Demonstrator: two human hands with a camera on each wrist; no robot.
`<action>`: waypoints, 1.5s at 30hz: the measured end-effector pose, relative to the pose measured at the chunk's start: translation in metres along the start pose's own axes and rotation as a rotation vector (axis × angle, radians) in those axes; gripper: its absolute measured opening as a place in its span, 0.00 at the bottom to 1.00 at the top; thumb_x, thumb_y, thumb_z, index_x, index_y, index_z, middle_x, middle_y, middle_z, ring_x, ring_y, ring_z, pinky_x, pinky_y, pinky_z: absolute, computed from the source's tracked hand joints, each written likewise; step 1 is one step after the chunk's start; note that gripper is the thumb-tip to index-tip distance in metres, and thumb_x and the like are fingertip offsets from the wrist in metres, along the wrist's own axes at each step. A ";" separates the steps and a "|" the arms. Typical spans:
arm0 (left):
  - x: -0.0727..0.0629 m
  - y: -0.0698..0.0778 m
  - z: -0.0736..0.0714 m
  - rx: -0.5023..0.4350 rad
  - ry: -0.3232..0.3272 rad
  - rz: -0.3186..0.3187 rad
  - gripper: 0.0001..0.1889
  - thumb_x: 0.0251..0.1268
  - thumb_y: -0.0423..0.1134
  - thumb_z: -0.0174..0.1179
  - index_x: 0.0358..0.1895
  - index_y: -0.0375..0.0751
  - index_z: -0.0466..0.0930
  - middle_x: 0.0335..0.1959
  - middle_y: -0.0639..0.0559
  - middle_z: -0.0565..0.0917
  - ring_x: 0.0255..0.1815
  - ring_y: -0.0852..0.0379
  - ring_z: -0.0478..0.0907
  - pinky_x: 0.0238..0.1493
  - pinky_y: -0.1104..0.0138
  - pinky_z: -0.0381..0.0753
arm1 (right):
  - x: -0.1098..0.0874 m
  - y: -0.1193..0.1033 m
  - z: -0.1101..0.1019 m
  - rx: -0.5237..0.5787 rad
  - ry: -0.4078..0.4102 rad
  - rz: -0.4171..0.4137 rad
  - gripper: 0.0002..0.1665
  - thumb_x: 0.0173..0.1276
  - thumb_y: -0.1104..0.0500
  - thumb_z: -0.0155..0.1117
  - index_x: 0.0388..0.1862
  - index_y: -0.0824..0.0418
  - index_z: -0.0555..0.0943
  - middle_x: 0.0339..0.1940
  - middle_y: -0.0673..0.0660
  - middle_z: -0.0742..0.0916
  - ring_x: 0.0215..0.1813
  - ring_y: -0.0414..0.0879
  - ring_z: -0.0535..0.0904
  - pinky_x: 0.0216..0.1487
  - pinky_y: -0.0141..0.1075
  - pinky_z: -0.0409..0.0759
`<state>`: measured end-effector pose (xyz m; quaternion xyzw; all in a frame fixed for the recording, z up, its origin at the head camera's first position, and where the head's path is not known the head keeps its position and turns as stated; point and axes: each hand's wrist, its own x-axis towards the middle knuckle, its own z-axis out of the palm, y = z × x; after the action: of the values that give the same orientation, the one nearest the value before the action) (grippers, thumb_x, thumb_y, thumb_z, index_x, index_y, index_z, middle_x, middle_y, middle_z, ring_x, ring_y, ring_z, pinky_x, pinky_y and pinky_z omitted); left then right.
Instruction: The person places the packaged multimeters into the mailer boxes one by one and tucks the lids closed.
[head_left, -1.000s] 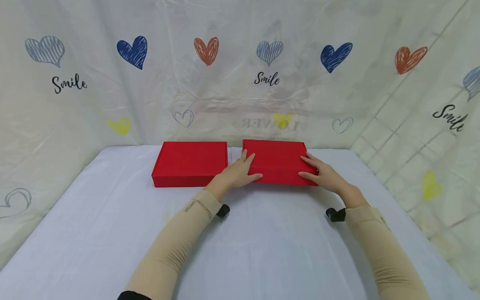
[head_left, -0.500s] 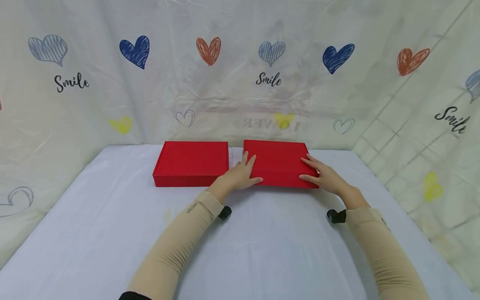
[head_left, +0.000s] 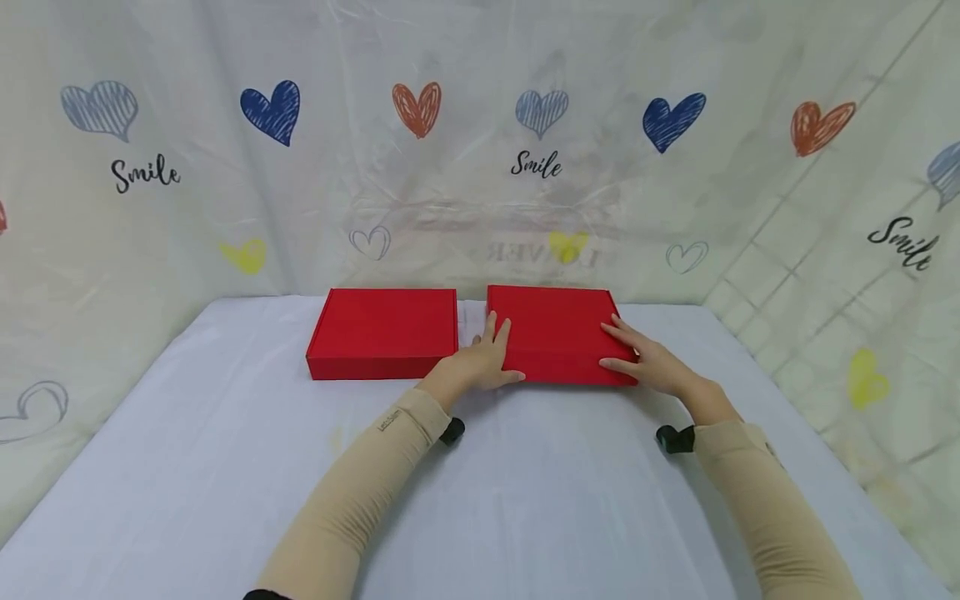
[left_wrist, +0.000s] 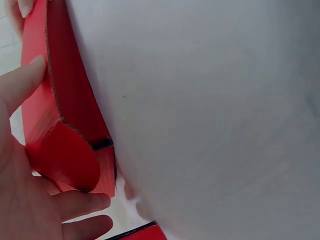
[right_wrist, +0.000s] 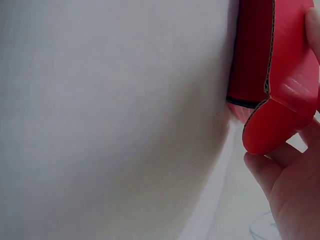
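Two red cardboard boxes lie side by side at the far end of the table. Both hands hold the right red box (head_left: 555, 321) at its front corners. My left hand (head_left: 483, 364) has its thumb on the front flap and its fingers along the left side. In the left wrist view, a rounded side tab (left_wrist: 67, 157) sticks out from the front flap (left_wrist: 40, 105), close to the fingers. My right hand (head_left: 651, 360) grips the right corner the same way, with fingertips at the other rounded tab (right_wrist: 272, 127). The flap stands out from the box front. The box's inside is hidden.
The left red box (head_left: 386, 325) is closed, a narrow gap away from the right one, near my left wrist. A white cloth covers the table (head_left: 555, 500). Behind it hangs a pale curtain (head_left: 465, 183) printed with hearts and words.
The front flap's lower edge has come slightly lower and nearer to me, both hands moving with it. The left box has stayed in place. The head view has shifted slightly.
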<state>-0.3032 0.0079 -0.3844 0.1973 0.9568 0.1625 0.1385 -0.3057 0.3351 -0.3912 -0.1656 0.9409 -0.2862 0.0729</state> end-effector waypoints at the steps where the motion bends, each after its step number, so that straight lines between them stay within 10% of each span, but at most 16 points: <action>1: 0.000 0.001 0.000 0.006 -0.003 -0.003 0.55 0.72 0.58 0.61 0.84 0.45 0.29 0.84 0.45 0.28 0.80 0.33 0.53 0.60 0.53 0.81 | 0.000 0.000 0.000 -0.001 0.000 -0.001 0.52 0.74 0.40 0.64 0.85 0.57 0.51 0.86 0.61 0.48 0.82 0.69 0.43 0.73 0.70 0.53; 21: 0.015 0.008 -0.007 0.108 0.062 -0.003 0.47 0.75 0.62 0.54 0.85 0.47 0.40 0.85 0.43 0.35 0.83 0.37 0.43 0.77 0.44 0.54 | 0.017 -0.016 0.000 -0.074 -0.083 0.031 0.57 0.74 0.37 0.62 0.85 0.61 0.44 0.85 0.67 0.41 0.81 0.72 0.40 0.74 0.68 0.52; 45: 0.008 0.021 -0.003 0.103 0.026 -0.086 0.52 0.73 0.60 0.58 0.85 0.46 0.34 0.85 0.46 0.31 0.81 0.33 0.47 0.77 0.44 0.54 | 0.026 -0.019 0.004 -0.234 -0.105 0.029 0.60 0.72 0.33 0.60 0.86 0.59 0.41 0.85 0.66 0.39 0.79 0.75 0.46 0.69 0.67 0.64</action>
<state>-0.3044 0.0291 -0.3754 0.1609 0.9732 0.1097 0.1223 -0.3240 0.3090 -0.3845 -0.1743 0.9650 -0.1642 0.1064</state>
